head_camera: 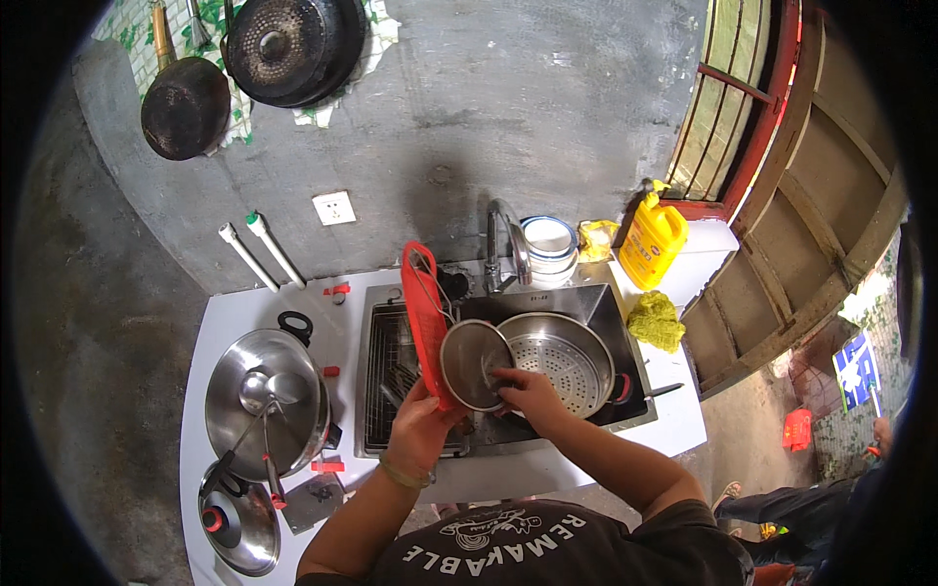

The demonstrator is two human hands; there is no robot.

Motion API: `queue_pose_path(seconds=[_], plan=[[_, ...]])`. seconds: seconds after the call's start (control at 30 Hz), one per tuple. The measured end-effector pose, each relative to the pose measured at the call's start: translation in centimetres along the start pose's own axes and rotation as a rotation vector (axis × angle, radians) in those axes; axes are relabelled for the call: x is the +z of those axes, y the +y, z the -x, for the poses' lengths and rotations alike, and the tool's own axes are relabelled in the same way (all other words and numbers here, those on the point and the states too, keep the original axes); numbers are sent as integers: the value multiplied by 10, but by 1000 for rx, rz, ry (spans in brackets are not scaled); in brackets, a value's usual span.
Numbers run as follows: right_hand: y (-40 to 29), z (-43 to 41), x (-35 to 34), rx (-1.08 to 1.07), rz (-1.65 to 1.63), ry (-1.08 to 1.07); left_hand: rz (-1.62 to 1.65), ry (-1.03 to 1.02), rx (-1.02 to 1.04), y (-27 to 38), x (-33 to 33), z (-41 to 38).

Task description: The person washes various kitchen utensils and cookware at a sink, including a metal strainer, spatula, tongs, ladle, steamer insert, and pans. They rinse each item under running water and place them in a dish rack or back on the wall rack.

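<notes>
My left hand [419, 428] grips the lower end of a long red plastic tool [423, 322], perhaps a grater or slicer, tilted up over the sink. Against its right side is a round fine-mesh strainer [469, 366] with a wire handle [434, 282] running up beside the red tool. My right hand [533, 399] holds the strainer's right rim, with fingertips on the mesh. Below and to the right, a steel steamer pot with a perforated bottom [560, 366] sits in the sink basin [626, 351]. Whether my left fingers also hold the strainer is hidden.
A faucet [498, 242], stacked bowls [549, 249], yellow detergent jug [652, 242] and yellow-green cloth [656, 322] surround the sink. At left are a steel pan [234, 410] with ladles and a lid [253, 538]. A knife [665, 390] lies at right. Another person's leg [784, 505] shows lower right.
</notes>
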State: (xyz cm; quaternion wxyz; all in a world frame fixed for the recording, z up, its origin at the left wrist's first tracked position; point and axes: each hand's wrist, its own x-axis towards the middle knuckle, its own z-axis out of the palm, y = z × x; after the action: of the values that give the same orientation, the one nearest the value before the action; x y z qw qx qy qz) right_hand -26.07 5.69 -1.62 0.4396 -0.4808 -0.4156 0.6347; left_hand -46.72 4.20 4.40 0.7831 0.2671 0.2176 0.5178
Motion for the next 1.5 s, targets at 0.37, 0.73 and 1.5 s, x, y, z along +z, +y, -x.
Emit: queue_pose_path(seconds=[0.37, 0.73, 1.5], plan=[[75, 32, -86, 241, 135, 138, 136, 223, -403, -112, -39, -36], [110, 29, -119, 224, 569, 123, -28, 231, -516, -156, -61, -63], [86, 15, -118, 330, 953, -56, -331, 429, -645, -176, -100, -93]])
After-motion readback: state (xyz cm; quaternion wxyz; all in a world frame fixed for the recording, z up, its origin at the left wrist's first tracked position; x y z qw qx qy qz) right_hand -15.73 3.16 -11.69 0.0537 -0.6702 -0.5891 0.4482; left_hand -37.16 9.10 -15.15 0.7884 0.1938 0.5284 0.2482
